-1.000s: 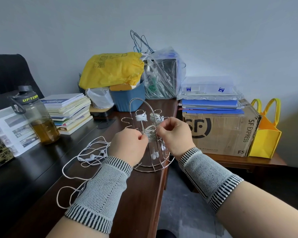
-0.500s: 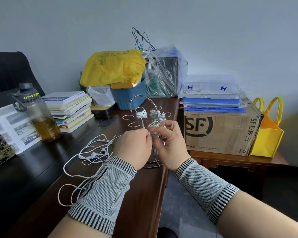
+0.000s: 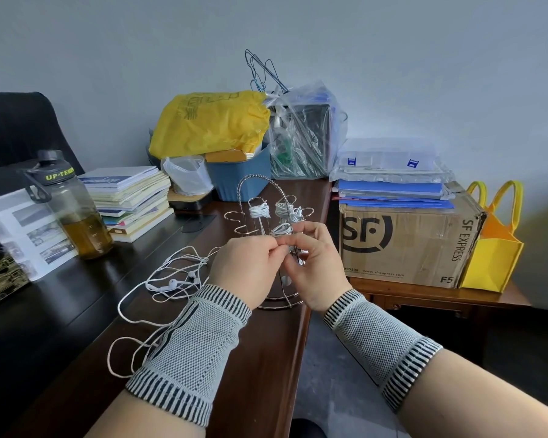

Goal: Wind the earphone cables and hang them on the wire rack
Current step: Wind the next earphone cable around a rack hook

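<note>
A silver wire rack [image 3: 255, 182] stands near the right edge of the brown table [image 3: 253, 358]. Two wound white earphone bundles hang on its upper hooks, one on the left [image 3: 259, 211] and one on the right [image 3: 284, 209]. A third wound bundle [image 3: 282, 229] sits just above my fingers at the rack's front. My left hand [image 3: 246, 270] and my right hand [image 3: 314, 263] meet in front of the rack, fingertips pinching this bundle's cable. Loose white earphones [image 3: 171, 284] lie tangled on the table to the left, partly under my left wrist.
A bottle of amber liquid [image 3: 73, 213] and a stack of books [image 3: 130, 200] stand at the left. A blue bin [image 3: 238, 178] with a yellow bag, a clear plastic bag [image 3: 301, 134] and an SF cardboard box [image 3: 405, 245] crowd the back and right. A yellow tote [image 3: 494, 245] stands far right.
Both hands have drawn back toward me and lower in front of the rack. The wound bundle between my fingers now shows above them near a rack hook.
</note>
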`<state>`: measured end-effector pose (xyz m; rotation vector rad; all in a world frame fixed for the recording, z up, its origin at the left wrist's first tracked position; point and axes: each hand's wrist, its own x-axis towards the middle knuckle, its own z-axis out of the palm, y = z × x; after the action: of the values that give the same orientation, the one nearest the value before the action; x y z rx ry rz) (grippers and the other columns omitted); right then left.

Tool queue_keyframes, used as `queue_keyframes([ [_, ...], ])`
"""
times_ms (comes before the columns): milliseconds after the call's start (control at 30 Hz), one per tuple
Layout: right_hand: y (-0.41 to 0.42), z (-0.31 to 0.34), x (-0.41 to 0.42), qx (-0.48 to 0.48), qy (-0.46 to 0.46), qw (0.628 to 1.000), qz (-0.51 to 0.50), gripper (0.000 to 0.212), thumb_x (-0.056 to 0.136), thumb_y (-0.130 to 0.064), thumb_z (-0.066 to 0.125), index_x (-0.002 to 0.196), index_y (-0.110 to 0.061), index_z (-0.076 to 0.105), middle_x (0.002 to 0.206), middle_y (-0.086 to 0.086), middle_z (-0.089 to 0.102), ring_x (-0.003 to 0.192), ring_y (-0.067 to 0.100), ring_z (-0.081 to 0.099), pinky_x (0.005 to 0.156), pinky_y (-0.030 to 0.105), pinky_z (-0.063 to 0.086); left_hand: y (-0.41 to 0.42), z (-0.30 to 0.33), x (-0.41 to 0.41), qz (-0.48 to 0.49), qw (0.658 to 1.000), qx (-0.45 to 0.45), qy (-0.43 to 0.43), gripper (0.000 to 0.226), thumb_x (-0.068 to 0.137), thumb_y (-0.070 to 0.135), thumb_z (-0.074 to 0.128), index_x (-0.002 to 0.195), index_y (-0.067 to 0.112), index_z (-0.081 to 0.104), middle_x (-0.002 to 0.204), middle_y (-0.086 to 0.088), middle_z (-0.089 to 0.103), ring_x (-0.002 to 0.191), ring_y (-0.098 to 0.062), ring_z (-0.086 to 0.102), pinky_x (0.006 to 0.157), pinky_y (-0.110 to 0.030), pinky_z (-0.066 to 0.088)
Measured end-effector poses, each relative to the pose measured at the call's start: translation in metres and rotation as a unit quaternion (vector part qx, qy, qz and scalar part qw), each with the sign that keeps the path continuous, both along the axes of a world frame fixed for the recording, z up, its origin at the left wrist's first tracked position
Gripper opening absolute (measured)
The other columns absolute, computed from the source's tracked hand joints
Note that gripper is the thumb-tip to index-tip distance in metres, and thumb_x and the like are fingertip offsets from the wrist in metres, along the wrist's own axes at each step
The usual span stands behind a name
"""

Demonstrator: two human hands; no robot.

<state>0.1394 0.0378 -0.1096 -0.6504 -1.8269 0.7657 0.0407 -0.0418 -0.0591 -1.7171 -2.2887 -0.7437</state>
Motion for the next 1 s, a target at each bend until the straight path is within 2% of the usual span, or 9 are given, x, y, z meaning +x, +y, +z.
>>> queue_keyframes([
  [67, 0.002, 0.002, 0.001, 0.001, -0.011, 1.000, -0.009, 0.012, 0.084, -0.011, 0.070, 0.094, -0.016, 0.075, 0.108, -0.007, 0.046, 0.092, -0.012, 0.047, 0.080, 0.001, 0.037, 0.000, 0.002, -0.001, 0.003, 1.000, 0.005, -0.014, 0.039, 0.096, 0.045, 0.052, 0.061, 0.028, 0.049, 0.056, 0.007, 0.051, 0.064, -0.016, 0.054, 0.058, -0.030, 0.037],
  [133, 0.003, 0.003, 0.003, 0.002, -0.015, 1.000, -0.014, 0.008, 0.083, -0.013, 0.072, 0.091, -0.015, 0.074, 0.107, -0.004, 0.047, 0.093, -0.014, 0.045, 0.079, -0.002, 0.034, 0.000, 0.003, -0.004, -0.006, 0.998, 0.010, -0.057, 0.031, 0.094, 0.043, 0.055, 0.068, 0.028, 0.061, 0.065, 0.007, 0.063, 0.072, -0.012, 0.062, 0.066, -0.032, 0.050],
  [267, 0.000, 0.005, 0.002, -0.006, -0.002, 1.000, -0.012, 0.012, 0.083, -0.015, 0.072, 0.084, -0.026, 0.067, 0.101, -0.006, 0.047, 0.094, -0.008, 0.047, 0.083, 0.006, 0.040, -0.003, 0.007, -0.006, -0.031, 0.992, 0.021, -0.118, 0.015, 0.091, 0.035, 0.063, 0.084, 0.029, 0.074, 0.084, 0.010, 0.073, 0.086, -0.006, 0.067, 0.082, -0.032, 0.054],
  [467, -0.001, 0.006, 0.000, 0.015, -0.009, 0.999, -0.034, 0.006, 0.081, -0.016, 0.074, 0.083, -0.015, 0.068, 0.098, -0.003, 0.049, 0.088, -0.009, 0.047, 0.076, -0.002, 0.034, -0.001, 0.010, -0.003, -0.018, 0.988, 0.044, -0.147, 0.012, 0.084, 0.039, 0.071, 0.075, 0.031, 0.070, 0.066, 0.019, 0.064, 0.070, 0.007, 0.060, 0.060, -0.013, 0.043],
  [633, -0.001, 0.011, 0.004, -0.055, 0.016, 0.998, -0.016, 0.008, 0.086, -0.012, 0.069, 0.078, -0.011, 0.067, 0.097, 0.000, 0.054, 0.063, -0.016, 0.053, 0.052, 0.002, 0.042, -0.004, 0.011, -0.006, -0.028, 0.986, 0.045, -0.160, 0.011, 0.085, 0.034, 0.069, 0.075, 0.034, 0.070, 0.064, 0.023, 0.062, 0.066, 0.014, 0.056, 0.060, -0.002, 0.037],
  [700, -0.001, 0.012, 0.003, -0.070, 0.043, 0.996, -0.018, 0.013, 0.086, -0.013, 0.069, 0.074, -0.017, 0.066, 0.096, 0.000, 0.058, 0.068, -0.009, 0.058, 0.060, 0.007, 0.046, -0.006, 0.012, -0.010, -0.028, 0.985, 0.059, -0.160, 0.011, 0.087, 0.031, 0.067, 0.078, 0.033, 0.072, 0.064, 0.023, 0.062, 0.068, 0.012, 0.058, 0.067, -0.008, 0.044],
  [767, 0.000, 0.010, 0.001, -0.079, 0.061, 0.994, -0.033, 0.022, 0.084, -0.014, 0.070, 0.069, -0.028, 0.062, 0.092, -0.005, 0.061, 0.081, 0.003, 0.060, 0.079, 0.024, 0.051, -0.006, 0.012, -0.012, -0.018, 0.982, 0.083, -0.168, 0.014, 0.088, 0.029, 0.067, 0.075, 0.033, 0.070, 0.063, 0.021, 0.064, 0.068, 0.009, 0.060, 0.070, -0.015, 0.048],
  [833, 0.001, 0.010, -0.001, -0.098, 0.065, 0.992, -0.037, 0.024, 0.084, -0.015, 0.070, 0.068, -0.030, 0.061, 0.090, -0.005, 0.062, 0.085, 0.013, 0.061, 0.085, 0.033, 0.051, -0.004, 0.011, -0.012, -0.009, 0.977, 0.110, -0.184, 0.018, 0.087, 0.030, 0.069, 0.070, 0.035, 0.067, 0.061, 0.019, 0.066, 0.068, 0.009, 0.061, 0.070, -0.018, 0.050],
  [1000, 0.000, 0.012, 0.000, -0.089, 0.050, 0.994, -0.040, 0.017, 0.087, -0.017, 0.068, 0.072, -0.023, 0.063, 0.088, -0.006, 0.059, 0.082, 0.010, 0.059, 0.084, 0.030, 0.050, 0.002, 0.006, -0.005, -0.016, 0.958, 0.178, -0.224, 0.015, 0.085, 0.029, 0.072, 0.071, 0.035, 0.067, 0.068, 0.013, 0.069, 0.067, 0.000, 0.065, 0.070, -0.025, 0.056],
])
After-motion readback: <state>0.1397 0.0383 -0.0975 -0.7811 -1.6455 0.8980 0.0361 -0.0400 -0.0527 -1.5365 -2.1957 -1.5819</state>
